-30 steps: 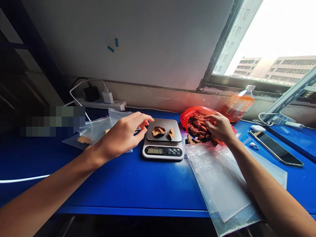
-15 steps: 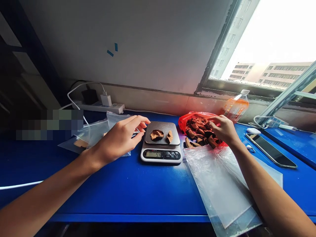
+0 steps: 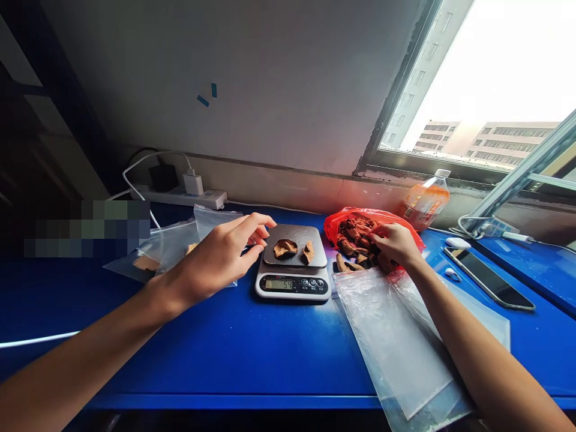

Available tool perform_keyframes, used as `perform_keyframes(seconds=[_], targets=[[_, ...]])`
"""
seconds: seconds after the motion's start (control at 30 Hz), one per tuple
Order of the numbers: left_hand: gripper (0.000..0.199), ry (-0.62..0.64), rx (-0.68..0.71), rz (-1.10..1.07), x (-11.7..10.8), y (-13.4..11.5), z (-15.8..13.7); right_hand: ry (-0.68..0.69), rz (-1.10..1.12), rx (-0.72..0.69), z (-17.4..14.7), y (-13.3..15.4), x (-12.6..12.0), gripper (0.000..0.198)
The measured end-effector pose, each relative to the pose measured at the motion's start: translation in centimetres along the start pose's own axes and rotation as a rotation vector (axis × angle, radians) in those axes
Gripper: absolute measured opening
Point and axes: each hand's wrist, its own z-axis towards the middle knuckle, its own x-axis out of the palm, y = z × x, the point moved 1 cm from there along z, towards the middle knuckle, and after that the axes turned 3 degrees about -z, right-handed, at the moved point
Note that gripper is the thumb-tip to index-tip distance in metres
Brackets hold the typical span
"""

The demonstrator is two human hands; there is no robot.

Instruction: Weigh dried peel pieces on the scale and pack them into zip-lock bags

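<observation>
My left hand (image 3: pixel 227 252) hovers at the left edge of a small digital scale (image 3: pixel 293 287), fingers loosely apart and holding nothing. On the scale's metal plate lie two dried brown slices, a curled round one (image 3: pixel 285 248) and a narrower one (image 3: pixel 308 252). The display shows digits that look like 5.4. To the right, my right hand (image 3: pixel 398 245) reaches into a heap of reddish-brown dried slices (image 3: pixel 353 231) in an open red plastic bag (image 3: pixel 333 225). Its fingers are drawn together at the heap; whatever lies between the tips is hidden.
Clear zip bags (image 3: pixel 396 342) lie under my right forearm, with more bags (image 3: pixel 168 240) behind my left hand. A phone (image 3: pixel 492 279), an earbud (image 3: pixel 452 274) and its white case (image 3: pixel 458 243) are at right. An orange drink bottle (image 3: pixel 425 201) and power strip (image 3: pixel 209 197) stand along the wall.
My right hand has moved left and slightly down, deeper into the heap of dried slices. My left hand has stayed nearly still beside the scale, and the two slices remain on the plate.
</observation>
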Motion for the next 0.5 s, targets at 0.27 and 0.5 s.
perform_keyframes(seconds=[0.27, 0.5], targets=[[0.028, -0.018, 0.005, 0.006, 0.1, -0.2, 0.0, 0.094, -0.091, 0.097, 0.0, 1.1, -0.5, 0.024], [0.027, -0.056, 0.008, 0.013, -0.3, -0.4, -0.1, -0.117, -0.039, -0.206, -0.2, 2.7, -2.8, 0.022]])
